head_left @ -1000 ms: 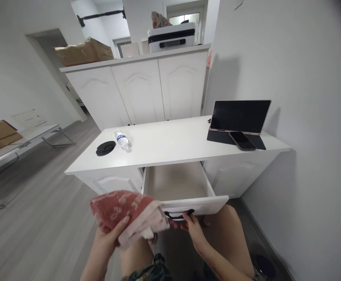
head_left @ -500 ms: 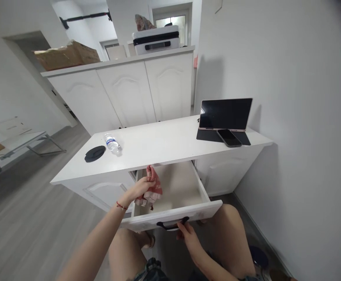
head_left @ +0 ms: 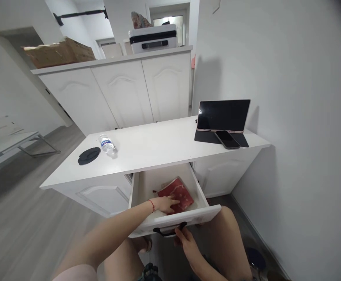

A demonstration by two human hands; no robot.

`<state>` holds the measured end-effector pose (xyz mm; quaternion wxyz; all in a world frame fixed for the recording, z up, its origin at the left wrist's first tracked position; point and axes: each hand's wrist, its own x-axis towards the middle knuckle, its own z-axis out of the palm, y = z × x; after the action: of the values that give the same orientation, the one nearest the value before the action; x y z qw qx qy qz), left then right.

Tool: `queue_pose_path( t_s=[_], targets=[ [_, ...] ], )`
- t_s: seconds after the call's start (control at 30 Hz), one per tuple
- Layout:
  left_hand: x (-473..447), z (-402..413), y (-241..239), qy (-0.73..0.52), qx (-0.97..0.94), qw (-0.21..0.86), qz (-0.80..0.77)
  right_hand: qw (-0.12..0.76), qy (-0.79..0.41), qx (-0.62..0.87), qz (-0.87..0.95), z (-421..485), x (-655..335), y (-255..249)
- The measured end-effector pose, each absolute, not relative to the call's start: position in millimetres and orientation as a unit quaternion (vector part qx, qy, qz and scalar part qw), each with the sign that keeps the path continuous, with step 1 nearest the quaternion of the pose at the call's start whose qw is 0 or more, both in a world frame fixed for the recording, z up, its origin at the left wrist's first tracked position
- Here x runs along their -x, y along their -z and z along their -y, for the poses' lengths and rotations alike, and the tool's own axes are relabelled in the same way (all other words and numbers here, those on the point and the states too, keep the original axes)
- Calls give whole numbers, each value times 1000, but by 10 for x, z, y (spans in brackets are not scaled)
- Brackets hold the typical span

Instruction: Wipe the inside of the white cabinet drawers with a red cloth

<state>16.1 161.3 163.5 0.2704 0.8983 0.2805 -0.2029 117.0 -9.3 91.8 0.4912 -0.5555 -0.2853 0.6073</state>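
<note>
The left hand (head_left: 166, 203) now lies flat, fingers loose, on the red cloth (head_left: 179, 193). Half a second ago the cloth hung bunched in its grip; now it rests inside the open drawer (head_left: 188, 217). The right hand (head_left: 184, 242) curls around the handle (head_left: 170, 231) at the drawer's front.

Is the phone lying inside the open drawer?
No, the phone lies on the desk top in front of the tablet, while the drawer holds a red cloth.

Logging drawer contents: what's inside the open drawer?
A folded red cloth lies on the drawer floor, the left hand resting on it. The rear, under the desktop, is hidden.
</note>
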Motion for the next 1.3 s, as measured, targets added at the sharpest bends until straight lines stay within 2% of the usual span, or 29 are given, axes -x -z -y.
queue_pose_path(
  t_s=[0.23,0.37,0.5,1.07,1.3],
  targets=[
    [-352,-1570,-1475,200,-931,213,-218,474,-584,580,313,107,-1194,-943],
    [-565,-1765,-1427,189,-946,210,-159,470,-607,570,291,105,-1187,-970],
    [-694,-2039,-1424,210,-942,200,-168,464,-614,566,295,101,-1202,-1052],
    [-753,-2644,-1274,78,-871,248,-417,459,-621,558,305,99,-1211,-927],
    [-500,-2717,-1219,83,-849,245,-461,471,-621,549,302,79,-1213,-1007]
  ],
)
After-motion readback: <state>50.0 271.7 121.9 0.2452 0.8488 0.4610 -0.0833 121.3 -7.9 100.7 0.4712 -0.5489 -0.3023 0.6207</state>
